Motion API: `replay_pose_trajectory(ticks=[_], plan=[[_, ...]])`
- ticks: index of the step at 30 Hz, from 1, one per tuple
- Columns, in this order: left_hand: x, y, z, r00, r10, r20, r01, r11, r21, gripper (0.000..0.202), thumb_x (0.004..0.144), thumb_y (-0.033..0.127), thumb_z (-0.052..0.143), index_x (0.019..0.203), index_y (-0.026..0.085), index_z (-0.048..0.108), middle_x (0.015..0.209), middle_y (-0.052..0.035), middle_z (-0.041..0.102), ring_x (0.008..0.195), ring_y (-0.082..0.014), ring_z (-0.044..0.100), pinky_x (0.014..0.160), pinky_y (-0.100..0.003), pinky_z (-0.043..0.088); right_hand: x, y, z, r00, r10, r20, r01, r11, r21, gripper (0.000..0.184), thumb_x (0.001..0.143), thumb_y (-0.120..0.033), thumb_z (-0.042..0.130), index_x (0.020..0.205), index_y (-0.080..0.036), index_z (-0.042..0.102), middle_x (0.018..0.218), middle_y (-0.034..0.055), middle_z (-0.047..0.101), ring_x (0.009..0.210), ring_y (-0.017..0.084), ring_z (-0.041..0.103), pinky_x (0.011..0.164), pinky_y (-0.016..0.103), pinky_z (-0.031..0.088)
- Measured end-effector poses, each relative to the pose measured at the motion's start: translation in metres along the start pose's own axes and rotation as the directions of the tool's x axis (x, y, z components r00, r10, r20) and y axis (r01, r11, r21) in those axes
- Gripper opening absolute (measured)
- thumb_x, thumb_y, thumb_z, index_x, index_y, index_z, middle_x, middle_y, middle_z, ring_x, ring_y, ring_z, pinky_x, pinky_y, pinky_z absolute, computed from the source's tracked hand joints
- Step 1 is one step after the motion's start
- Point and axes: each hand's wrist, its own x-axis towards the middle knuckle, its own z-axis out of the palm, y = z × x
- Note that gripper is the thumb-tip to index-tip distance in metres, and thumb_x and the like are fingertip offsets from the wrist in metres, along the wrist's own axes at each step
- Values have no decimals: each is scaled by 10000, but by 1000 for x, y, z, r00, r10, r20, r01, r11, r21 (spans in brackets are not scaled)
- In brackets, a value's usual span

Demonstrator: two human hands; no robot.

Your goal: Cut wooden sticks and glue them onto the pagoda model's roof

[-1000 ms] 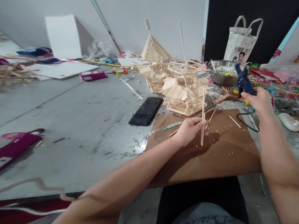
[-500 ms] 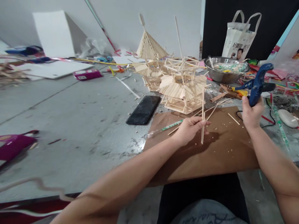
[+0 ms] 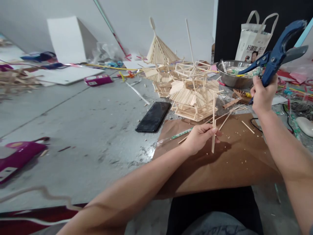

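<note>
Left hand (image 3: 198,137): pinched thin sticks (image 3: 214,109).
Thin sticks: stood nearly upright.
Right hand (image 3: 265,95): gripped blue cutter (image 3: 272,64), well apart.
Blue cutter: gaped above and right of thin sticks.

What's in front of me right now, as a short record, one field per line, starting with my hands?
Left hand: holding thin wooden sticks, nearly upright
Right hand: gripping a blue cutter, raised, jaws open
Below left hand: brown sheet, with a loose stick lying on it
Near model: built of wooden sticks, beyond the left hand
Far model: also wooden sticks, pointed roof
Phone: lying flat, screen dark
Behind right hand: metal bowl, white bag beyond it
</note>
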Motion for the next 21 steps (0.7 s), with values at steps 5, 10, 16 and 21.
replay_pose_trajectory(ticks=[5,10,16,21], plan=[[2,2,-3,1000,13,4,-13,1000,-6,299,648,421,638,678,126,600,638,-10,629,528,-106,585,542,-240,480,-24,1,-5,989,54,139,-106,911,399,199,649,-353,543,780,-246,439,559,-59,390,450,100,416,442,273,366],[5,3,-5,996,65,-58,-65,998,-3,311,624,436,650,672,132,602,648,-14,638,580,-114,596,590,-255,505,-47,15,-15,984,43,171,-95,945,312,206,637,-325,536,827,-253,503,849,11,586,858,208,582,626,349,487],[6,1,-5,991,82,-107,-83,997,-7,317,618,437,653,697,136,596,676,-17,653,617,-126,612,629,-272,516,-56,19,-18,938,-48,343,-52,959,277,293,654,-281,465,935,-312,542,950,8,611,1051,215,519,780,398,464],[6,-4,-10,963,212,-164,-188,970,152,311,680,448,591,749,146,616,761,-39,671,746,-162,622,732,-311,512,-58,28,-14,927,-57,372,-40,968,247,456,639,-285,483,1091,-343,467,1084,0,564,1101,214,483,809,401,447]])
